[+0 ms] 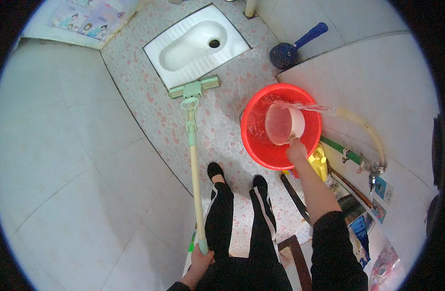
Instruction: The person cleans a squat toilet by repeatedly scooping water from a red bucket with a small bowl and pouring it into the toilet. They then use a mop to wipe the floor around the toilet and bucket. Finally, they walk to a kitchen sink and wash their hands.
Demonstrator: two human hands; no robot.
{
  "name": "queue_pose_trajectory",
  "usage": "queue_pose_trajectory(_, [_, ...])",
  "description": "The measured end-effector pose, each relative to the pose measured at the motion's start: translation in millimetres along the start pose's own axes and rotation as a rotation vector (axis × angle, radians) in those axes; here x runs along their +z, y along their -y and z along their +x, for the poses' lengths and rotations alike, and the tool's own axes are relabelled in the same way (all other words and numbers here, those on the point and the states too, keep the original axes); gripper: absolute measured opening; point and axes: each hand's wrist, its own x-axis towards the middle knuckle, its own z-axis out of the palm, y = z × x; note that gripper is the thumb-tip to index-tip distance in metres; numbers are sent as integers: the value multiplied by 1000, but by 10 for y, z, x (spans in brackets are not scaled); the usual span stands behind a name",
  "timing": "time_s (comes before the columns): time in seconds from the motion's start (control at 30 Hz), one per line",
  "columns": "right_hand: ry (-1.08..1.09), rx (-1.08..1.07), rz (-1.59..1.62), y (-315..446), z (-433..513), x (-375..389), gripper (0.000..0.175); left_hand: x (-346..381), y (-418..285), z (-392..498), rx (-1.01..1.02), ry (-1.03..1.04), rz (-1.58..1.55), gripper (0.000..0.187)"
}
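My left hand [199, 262] grips the lower end of a sponge mop's pale yellow pole [196, 182]. The mop's green head [194, 88] rests at the near edge of a white squat toilet [193, 43]. My right hand [297, 150] holds a white plastic dipper [298, 122] by its handle, inside a red plastic bucket [245, 132]. Water streams from a pale hose [367, 129] across the dipper into the bucket. The hose is fixed to a metal tap [375, 171] on the right wall. How full the dipper is, I cannot tell.
A dark blue toilet brush in its holder [285, 55] stands in the far right corner. Beside the bucket are a yellow plastic container [318, 160] and a green pipe [340, 148]. Tiled walls [80, 145] rise on both sides of the pink-flecked floor [149, 87].
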Motion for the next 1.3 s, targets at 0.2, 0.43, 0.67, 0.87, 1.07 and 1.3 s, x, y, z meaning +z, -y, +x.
queue_pose_trajectory(0.2, [163,420,327,719,74,-202,54,-260,-466,-309,-28,36,-106,37])
queue_pose_trajectory(0.43, [392,385,1699,160,-265,219,24,-683,-854,-492,-13,129,-220,43])
queue_pose_trajectory(0.67, [417,213,1965,36,-1529,-557,62,-1284,-1031,-787,18,232,-416,38])
queue_pose_trajectory(0.87, [409,165,1996,439,-1895,-1832,50,-1479,-1227,-1074,92,317,-597,36])
queue_pose_trajectory(1.07, [286,127,1917,993,-1240,-2692,14,-1618,-1344,-1267,142,408,-663,35])
queue_pose_trajectory(1.3, [-42,265,1392,1513,-159,-3348,14,-1580,-1673,-1246,198,491,-646,37])
